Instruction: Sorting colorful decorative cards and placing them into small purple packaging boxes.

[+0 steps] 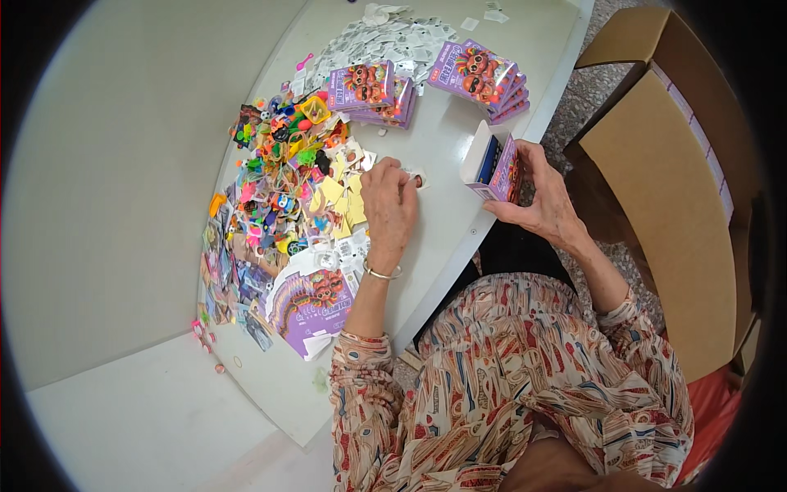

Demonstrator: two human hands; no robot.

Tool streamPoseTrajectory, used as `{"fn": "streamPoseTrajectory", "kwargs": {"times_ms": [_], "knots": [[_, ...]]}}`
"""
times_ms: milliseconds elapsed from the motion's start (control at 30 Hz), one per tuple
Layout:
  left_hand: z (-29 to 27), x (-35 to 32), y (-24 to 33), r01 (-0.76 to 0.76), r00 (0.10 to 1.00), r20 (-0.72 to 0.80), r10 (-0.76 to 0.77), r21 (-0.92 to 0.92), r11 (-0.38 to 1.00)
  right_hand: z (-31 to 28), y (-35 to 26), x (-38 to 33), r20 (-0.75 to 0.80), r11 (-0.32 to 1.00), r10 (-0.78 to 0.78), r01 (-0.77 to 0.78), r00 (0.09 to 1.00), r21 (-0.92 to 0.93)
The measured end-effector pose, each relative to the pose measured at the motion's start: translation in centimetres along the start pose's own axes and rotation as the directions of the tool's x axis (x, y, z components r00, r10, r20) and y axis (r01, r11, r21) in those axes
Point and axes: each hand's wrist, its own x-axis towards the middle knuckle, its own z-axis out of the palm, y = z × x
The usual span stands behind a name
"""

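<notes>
My right hand [548, 195] holds a small purple carton [502, 174] with its white flap open and something dark blue inside. My left hand [389, 201] is palm down over the table at the edge of the pile, its fingers curled and their tips partly hidden. Beside its thumb lies a small clear packet [419, 179] with a reddish-brown spot. Yellow paper pieces [348, 201] and round stickers lie just left of that hand. Below them flat, unfolded purple cartons [316, 307] are fanned out.
A heap of colourful small toys [283, 164] covers the table's left. Closed purple cartons stand in two stacks, one in the middle [361, 86] and one on the right [475, 74]. White packets [381, 41] are heaped at the back. A large open cardboard box [664, 205] stands at my right.
</notes>
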Motion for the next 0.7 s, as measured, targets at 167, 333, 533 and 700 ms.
{"fn": "streamPoseTrajectory", "kwargs": {"times_ms": [167, 333, 533, 700], "knots": [[-0.1, 0.4, 0.2, 0.170, 0.983, 0.087, -0.165, -0.061, 0.984, 0.0, 0.6, 0.0, 0.003, 0.996, -0.014, 0.014, 1.000, -0.083], [-0.5, 0.3, -1.4, 0.306, 0.952, 0.089, -0.293, -0.220, 0.926, 0.5, -0.9, 0.0, 0.011, 0.980, -0.027, 0.029, 1.000, -0.194], [-3.0, 1.2, 1.3, 0.290, 0.945, 0.020, -0.327, -0.510, 0.810, 1.5, -1.3, 0.3, -0.037, 0.920, -0.132, 0.109, 0.990, -0.376], [-5.2, 1.7, 9.0, 0.030, 0.994, -0.090, -0.056, -0.267, 0.963, 2.7, -2.2, 0.4, -0.018, 0.825, -0.318, 0.268, 0.948, -0.497]]}}
